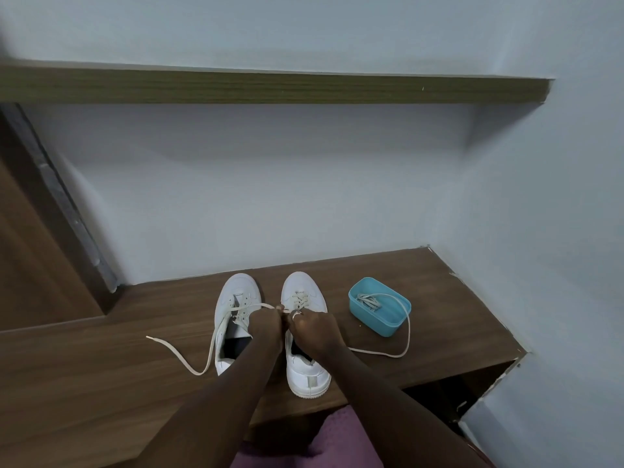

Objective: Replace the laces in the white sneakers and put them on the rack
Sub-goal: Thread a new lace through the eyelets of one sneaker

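Two white sneakers stand side by side on a wooden surface (101, 366), toes toward the wall. The left sneaker (236, 295) is partly laced, and a cream lace (189, 361) trails from it across the wood to the left. The right sneaker (305, 369) has lacing over its front. My left hand (265, 324) and my right hand (312, 327) meet between the two shoes, both pinched on lace. Another stretch of lace (405, 336) loops from my right hand out to the right. My arms hide the shoes' middles.
A blue plastic tub (388, 324) holding a bundle of laces sits right of the sneakers. A wooden shelf (270, 87) runs along the wall above. A wooden panel (33, 265) stands at left. The surface ends at a dark opening (466, 386) on the right.
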A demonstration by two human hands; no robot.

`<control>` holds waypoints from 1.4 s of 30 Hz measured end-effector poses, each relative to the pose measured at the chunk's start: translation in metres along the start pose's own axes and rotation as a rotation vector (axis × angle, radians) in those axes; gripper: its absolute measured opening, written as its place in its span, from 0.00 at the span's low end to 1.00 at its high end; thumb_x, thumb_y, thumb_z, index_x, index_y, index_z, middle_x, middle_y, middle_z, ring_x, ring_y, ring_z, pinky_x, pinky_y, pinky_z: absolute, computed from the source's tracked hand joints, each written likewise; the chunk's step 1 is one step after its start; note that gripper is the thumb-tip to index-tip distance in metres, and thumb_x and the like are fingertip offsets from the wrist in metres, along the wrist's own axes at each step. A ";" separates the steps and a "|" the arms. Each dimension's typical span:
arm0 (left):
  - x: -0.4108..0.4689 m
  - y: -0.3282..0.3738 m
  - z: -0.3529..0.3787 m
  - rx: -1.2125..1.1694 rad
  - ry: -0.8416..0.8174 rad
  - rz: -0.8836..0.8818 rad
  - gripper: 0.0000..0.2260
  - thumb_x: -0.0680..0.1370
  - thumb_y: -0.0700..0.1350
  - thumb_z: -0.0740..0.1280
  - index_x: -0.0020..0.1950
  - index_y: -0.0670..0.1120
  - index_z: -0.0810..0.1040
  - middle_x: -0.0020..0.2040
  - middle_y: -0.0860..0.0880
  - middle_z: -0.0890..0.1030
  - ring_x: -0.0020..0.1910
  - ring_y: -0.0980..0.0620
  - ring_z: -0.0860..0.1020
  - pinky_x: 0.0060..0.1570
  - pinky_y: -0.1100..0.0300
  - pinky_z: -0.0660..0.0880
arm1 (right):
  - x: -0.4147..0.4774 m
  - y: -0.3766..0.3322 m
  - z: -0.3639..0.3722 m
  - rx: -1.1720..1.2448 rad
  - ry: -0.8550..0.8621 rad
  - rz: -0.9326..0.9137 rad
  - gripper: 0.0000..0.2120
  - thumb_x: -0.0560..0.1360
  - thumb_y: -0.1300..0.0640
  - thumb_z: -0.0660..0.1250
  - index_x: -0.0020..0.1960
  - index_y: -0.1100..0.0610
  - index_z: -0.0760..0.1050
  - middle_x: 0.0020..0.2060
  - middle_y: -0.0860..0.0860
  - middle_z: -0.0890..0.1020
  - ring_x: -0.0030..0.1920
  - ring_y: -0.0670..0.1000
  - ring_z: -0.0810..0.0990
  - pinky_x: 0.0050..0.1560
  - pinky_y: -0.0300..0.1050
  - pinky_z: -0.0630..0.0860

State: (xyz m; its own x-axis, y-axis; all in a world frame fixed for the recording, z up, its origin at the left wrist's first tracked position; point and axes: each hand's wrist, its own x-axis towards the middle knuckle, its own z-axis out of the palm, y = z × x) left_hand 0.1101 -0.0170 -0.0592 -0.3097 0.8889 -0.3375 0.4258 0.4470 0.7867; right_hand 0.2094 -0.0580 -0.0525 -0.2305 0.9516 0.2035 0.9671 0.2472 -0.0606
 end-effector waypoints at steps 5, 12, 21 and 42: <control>-0.008 0.011 -0.014 -0.317 -0.021 0.020 0.14 0.80 0.43 0.59 0.58 0.36 0.78 0.56 0.37 0.80 0.57 0.38 0.77 0.55 0.52 0.74 | 0.005 -0.017 -0.016 -0.019 -0.018 -0.012 0.08 0.74 0.62 0.67 0.53 0.61 0.79 0.42 0.56 0.84 0.39 0.54 0.84 0.35 0.44 0.78; -0.016 0.020 -0.030 -0.174 0.149 0.198 0.13 0.79 0.45 0.63 0.42 0.39 0.83 0.43 0.39 0.83 0.47 0.40 0.79 0.44 0.58 0.67 | 0.019 -0.043 -0.028 0.153 -0.179 0.110 0.16 0.81 0.64 0.55 0.68 0.65 0.67 0.60 0.61 0.77 0.60 0.58 0.77 0.58 0.47 0.72; -0.003 0.038 -0.058 -0.286 0.300 0.370 0.12 0.79 0.40 0.62 0.40 0.38 0.81 0.41 0.39 0.83 0.45 0.41 0.80 0.45 0.57 0.69 | 0.009 -0.050 -0.016 0.087 -0.272 0.123 0.12 0.80 0.66 0.54 0.60 0.66 0.73 0.58 0.61 0.78 0.59 0.58 0.77 0.58 0.48 0.73; -0.002 0.070 -0.080 -0.366 0.012 0.455 0.08 0.75 0.45 0.68 0.44 0.42 0.85 0.39 0.47 0.84 0.45 0.49 0.82 0.53 0.56 0.75 | 0.055 -0.085 -0.062 0.592 0.079 0.514 0.12 0.80 0.64 0.53 0.54 0.62 0.75 0.50 0.57 0.80 0.51 0.56 0.79 0.40 0.44 0.65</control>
State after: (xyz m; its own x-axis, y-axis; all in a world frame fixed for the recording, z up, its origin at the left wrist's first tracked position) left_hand 0.0723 0.0046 0.0384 -0.1749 0.9813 0.0801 0.1975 -0.0447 0.9793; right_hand 0.1211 -0.0378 0.0249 0.2601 0.9626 0.0761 0.7268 -0.1433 -0.6718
